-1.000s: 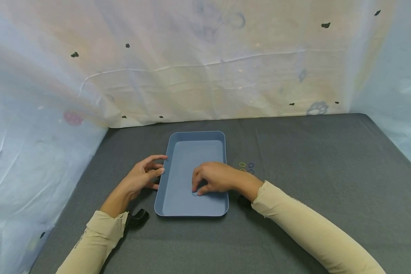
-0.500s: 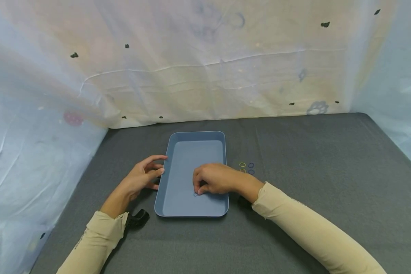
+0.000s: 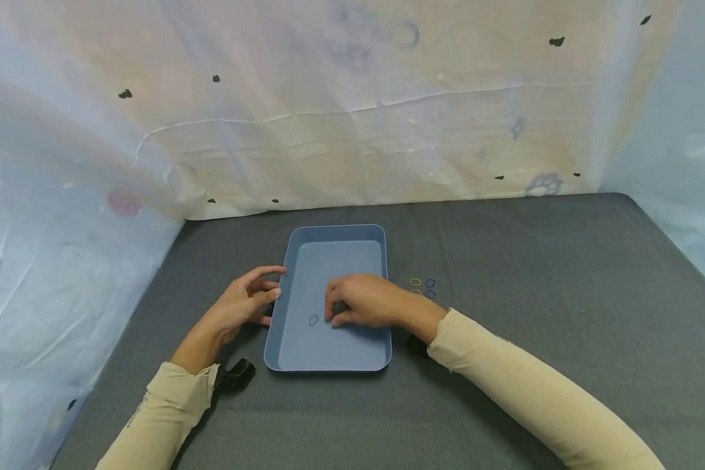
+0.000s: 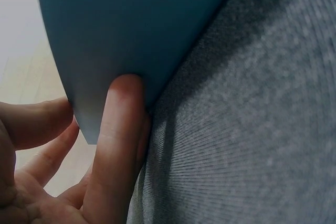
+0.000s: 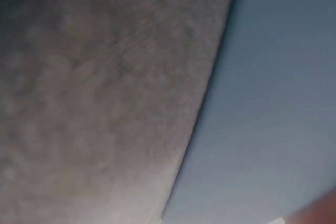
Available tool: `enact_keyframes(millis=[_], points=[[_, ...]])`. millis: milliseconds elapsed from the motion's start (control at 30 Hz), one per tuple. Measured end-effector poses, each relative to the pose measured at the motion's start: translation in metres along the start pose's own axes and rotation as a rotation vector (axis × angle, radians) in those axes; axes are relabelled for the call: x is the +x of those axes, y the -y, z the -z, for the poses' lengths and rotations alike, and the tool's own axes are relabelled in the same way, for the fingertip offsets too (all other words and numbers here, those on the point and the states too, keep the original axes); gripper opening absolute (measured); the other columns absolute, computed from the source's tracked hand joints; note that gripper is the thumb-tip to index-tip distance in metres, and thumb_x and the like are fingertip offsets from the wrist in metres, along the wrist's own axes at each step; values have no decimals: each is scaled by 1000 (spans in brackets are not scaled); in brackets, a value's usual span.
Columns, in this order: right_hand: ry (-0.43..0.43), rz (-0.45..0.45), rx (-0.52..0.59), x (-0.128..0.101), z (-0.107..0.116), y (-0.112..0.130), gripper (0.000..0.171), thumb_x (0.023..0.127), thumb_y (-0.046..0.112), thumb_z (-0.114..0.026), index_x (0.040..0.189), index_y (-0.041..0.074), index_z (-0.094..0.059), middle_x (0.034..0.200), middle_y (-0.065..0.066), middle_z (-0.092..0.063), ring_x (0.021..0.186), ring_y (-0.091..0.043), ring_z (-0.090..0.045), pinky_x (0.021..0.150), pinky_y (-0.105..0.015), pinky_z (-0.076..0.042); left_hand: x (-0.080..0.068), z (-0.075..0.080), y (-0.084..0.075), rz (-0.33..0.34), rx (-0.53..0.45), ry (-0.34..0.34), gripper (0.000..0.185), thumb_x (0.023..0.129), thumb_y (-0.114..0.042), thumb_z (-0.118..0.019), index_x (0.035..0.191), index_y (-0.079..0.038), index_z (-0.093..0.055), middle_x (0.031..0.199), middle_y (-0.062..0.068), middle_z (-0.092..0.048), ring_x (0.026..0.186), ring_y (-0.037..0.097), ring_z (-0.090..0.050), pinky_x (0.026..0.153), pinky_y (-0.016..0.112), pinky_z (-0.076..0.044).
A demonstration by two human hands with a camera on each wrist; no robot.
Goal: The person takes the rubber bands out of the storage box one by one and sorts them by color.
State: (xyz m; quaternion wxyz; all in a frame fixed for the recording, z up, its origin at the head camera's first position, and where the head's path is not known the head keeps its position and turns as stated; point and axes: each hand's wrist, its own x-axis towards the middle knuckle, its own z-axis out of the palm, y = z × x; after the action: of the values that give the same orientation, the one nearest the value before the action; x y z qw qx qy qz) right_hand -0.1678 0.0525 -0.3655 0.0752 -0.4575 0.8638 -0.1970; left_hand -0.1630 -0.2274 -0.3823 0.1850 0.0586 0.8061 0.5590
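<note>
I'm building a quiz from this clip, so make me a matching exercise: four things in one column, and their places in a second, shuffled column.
Things:
1. left hand
2. right hand
3. dark rubber band
4. yellow rubber band

Places:
a. lying alone on the blue tray's floor
b. on the grey cloth, right of the tray
c. against the tray's outer left wall
d. over the tray's floor, fingers curled

Pairs: 1-c, 2-d, 3-a, 4-b
</note>
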Motion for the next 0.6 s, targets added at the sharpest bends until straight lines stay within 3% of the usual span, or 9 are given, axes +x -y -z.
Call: enact_keyframes(millis=[100, 267, 600], points=[[9, 1, -36, 7, -2, 3, 16, 89, 30, -76, 104, 24, -76, 108, 11, -66, 85, -6, -58, 77, -24, -50, 0, -1, -1, 3, -4, 6, 52, 102, -19, -58, 151, -14, -40, 140, 27, -46, 126, 42, -49, 75, 43, -61], [12, -45, -70, 17, -6, 7, 22, 90, 30, -75, 111, 24, -75, 112, 10, -67, 98, -7, -63, 87, -28, -53, 0, 0, -1, 1, -9, 13, 51, 103, -19, -57, 151, -14, -39, 141, 27, -45, 125, 41, -50, 75, 43, -61], [7, -67, -90, 23, -11, 7, 14, 90, 29, -76, 103, 27, -78, 105, 12, -68, 97, -5, -64, 85, -28, -54, 1, 1, 2, 1, -4, 3, 50, 103, -19, -57, 150, -16, -41, 141, 26, -45, 123, 40, -50, 74, 43, -61]])
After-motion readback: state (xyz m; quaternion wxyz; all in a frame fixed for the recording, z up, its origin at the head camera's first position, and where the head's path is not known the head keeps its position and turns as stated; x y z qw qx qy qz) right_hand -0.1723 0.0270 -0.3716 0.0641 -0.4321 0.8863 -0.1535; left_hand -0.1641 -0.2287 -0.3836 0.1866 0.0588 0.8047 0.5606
